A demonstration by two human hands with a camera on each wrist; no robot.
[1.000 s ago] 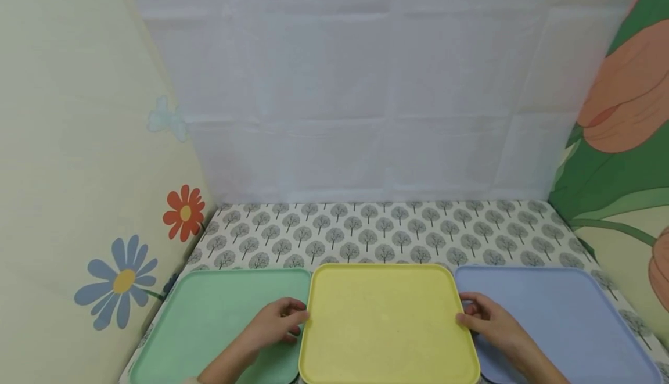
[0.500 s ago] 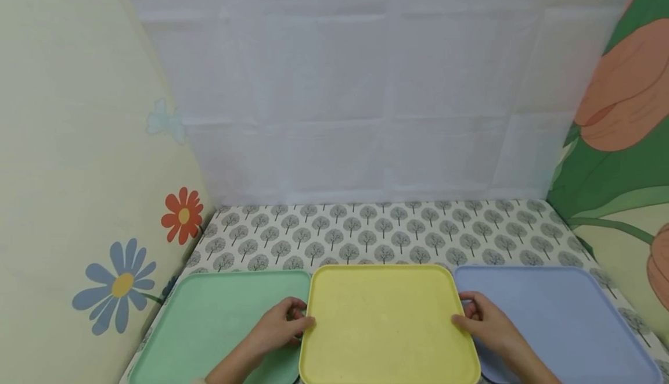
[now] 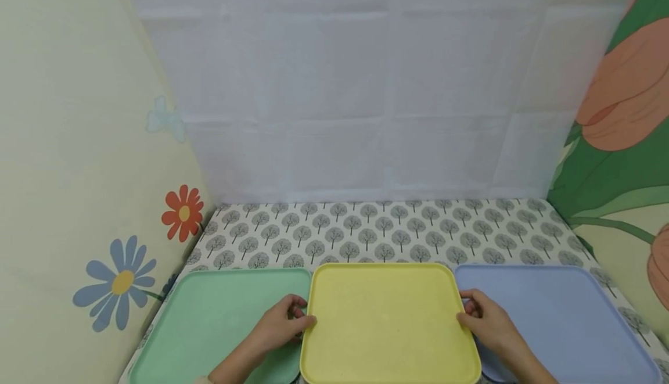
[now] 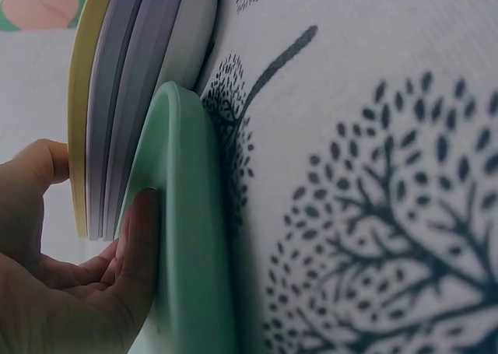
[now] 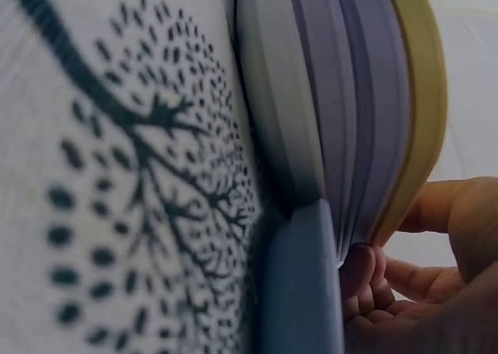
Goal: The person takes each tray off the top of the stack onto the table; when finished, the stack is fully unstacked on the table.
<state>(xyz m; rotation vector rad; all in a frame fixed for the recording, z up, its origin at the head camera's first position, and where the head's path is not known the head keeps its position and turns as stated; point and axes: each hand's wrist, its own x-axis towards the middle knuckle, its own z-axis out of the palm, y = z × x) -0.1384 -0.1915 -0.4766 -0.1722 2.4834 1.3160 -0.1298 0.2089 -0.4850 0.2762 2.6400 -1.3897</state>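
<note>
A yellow tray [image 3: 387,320] lies in the middle, on top of a stack of grey-purple trays [image 4: 117,113] seen edge-on in the wrist views. My left hand [image 3: 300,316] grips the stack's left edge, thumb [image 4: 35,163] at the yellow rim [image 4: 80,120] and fingers [image 4: 140,245] curled below against the green tray [image 3: 219,320]. My right hand [image 3: 467,313] grips the right edge, thumb by the yellow rim [image 5: 424,97], fingertips [image 5: 359,268] tucked under the stack beside the blue tray [image 5: 299,292].
The green tray sits left and the blue tray [image 3: 559,320] right of the stack, on a tree-patterned tablecloth [image 3: 366,233]. Cloth walls close the space: flowered on the left [image 3: 78,169], white behind [image 3: 366,82], tulip-printed on the right [image 3: 622,140].
Almost nothing has moved. My left thumb has crept slightly onto the yellow rim; both hands stay at the stack's edges.
</note>
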